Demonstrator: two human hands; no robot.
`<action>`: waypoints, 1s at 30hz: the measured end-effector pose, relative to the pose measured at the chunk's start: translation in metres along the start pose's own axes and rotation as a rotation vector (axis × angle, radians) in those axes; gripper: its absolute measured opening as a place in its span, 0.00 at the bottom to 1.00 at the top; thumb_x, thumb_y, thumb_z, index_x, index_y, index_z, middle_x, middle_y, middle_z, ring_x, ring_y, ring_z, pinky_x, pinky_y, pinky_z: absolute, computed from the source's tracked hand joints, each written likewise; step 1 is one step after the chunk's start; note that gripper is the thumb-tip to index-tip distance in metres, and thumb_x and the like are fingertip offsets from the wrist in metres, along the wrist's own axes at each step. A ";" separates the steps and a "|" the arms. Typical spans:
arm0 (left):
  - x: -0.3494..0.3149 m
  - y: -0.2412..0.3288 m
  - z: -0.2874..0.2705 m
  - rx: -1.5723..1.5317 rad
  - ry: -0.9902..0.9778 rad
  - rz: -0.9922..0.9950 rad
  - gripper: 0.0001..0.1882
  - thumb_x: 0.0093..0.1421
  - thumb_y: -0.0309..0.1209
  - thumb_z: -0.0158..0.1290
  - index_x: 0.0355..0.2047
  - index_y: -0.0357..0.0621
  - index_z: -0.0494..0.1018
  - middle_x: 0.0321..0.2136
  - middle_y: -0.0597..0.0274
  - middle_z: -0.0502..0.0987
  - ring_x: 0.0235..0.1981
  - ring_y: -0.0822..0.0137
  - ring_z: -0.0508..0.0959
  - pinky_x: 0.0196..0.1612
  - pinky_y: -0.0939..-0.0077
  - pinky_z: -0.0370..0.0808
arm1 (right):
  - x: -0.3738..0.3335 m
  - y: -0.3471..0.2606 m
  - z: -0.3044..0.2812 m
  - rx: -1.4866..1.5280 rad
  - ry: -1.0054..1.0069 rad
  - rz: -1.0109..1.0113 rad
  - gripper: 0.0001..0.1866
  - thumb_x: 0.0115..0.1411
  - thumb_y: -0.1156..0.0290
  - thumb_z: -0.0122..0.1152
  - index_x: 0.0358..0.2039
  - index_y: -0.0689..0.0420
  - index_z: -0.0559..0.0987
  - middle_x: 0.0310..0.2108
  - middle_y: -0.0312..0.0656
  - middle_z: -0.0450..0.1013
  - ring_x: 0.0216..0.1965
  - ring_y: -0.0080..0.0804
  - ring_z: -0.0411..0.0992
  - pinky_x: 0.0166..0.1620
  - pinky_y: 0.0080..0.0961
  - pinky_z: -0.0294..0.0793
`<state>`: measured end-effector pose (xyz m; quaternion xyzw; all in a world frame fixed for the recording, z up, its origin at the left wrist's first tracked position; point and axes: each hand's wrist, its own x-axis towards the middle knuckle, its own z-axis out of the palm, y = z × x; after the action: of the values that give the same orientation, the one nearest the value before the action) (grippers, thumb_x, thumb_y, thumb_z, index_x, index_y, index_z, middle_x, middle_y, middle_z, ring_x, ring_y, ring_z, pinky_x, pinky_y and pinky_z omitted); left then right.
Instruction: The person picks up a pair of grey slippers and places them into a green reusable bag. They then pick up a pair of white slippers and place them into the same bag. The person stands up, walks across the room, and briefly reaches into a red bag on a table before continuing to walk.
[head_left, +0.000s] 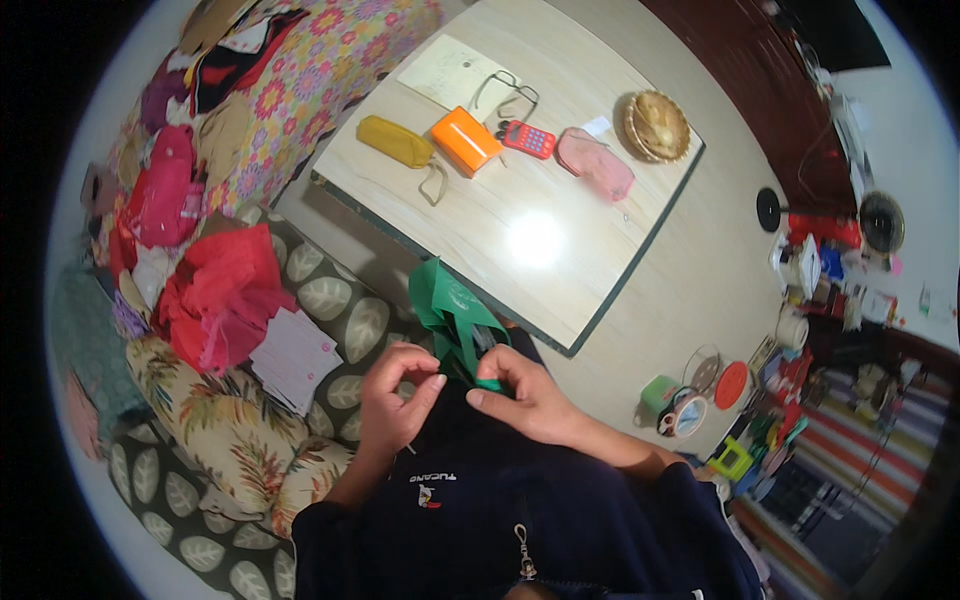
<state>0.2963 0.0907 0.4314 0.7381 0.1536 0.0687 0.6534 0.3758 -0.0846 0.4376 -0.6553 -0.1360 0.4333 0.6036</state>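
Note:
A green bag (440,295) with a loop handle rests in my lap, in front of the table's near edge. My right hand (525,395) is closed at the bag's right side, thumb and fingers pinching a green strap. On its left side, my left hand (400,395) has curled fingers, with thumb and forefinger tips close together by the bag's edge. Whatever those tips hold is too small to make out. Something dark shows inside the bag's mouth, partly hidden by the handle.
On the table (460,225) lie a mustard pouch (395,141), an orange box (466,141), a red calculator (528,140), a pink pouch (594,163), glasses (522,95), an open notebook (458,75) and a basket (657,127). Papers (295,358) and red cloth (225,290) cover the sofa at left.

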 end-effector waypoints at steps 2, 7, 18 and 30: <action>0.021 0.049 -0.006 0.140 -0.024 0.350 0.08 0.46 0.20 0.55 0.29 0.40 0.71 0.25 0.61 0.71 0.24 0.70 0.70 0.26 0.80 0.66 | -0.018 -0.011 -0.012 -0.007 0.068 -0.026 0.12 0.54 0.70 0.62 0.26 0.58 0.66 0.22 0.34 0.60 0.26 0.18 0.58 0.29 0.18 0.60; 0.024 0.160 0.016 0.229 -0.070 1.091 0.10 0.54 0.41 0.53 0.31 0.52 0.71 0.21 0.73 0.68 0.19 0.79 0.66 0.22 0.84 0.59 | -0.068 -0.028 -0.057 0.095 0.234 0.027 0.10 0.55 0.73 0.60 0.26 0.58 0.67 0.23 0.29 0.60 0.27 0.16 0.57 0.31 0.15 0.59; -0.011 0.212 0.193 0.072 -0.054 1.634 0.14 0.57 0.42 0.52 0.19 0.49 0.70 0.16 0.78 0.67 0.15 0.82 0.65 0.19 0.89 0.59 | -0.240 0.008 -0.176 0.225 0.530 0.021 0.08 0.56 0.73 0.58 0.27 0.56 0.67 0.21 0.26 0.59 0.24 0.12 0.54 0.27 0.13 0.54; -0.120 0.271 0.495 -0.209 -0.419 1.462 0.16 0.61 0.40 0.46 0.22 0.45 0.72 0.16 0.72 0.68 0.14 0.78 0.68 0.18 0.87 0.65 | -0.491 0.099 -0.328 0.271 0.864 0.012 0.09 0.57 0.71 0.58 0.28 0.56 0.66 0.23 0.27 0.60 0.26 0.13 0.56 0.29 0.13 0.56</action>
<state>0.3696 -0.4411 0.6432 0.5840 -0.5078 0.3563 0.5235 0.2935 -0.6733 0.5118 -0.6918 0.1902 0.1375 0.6829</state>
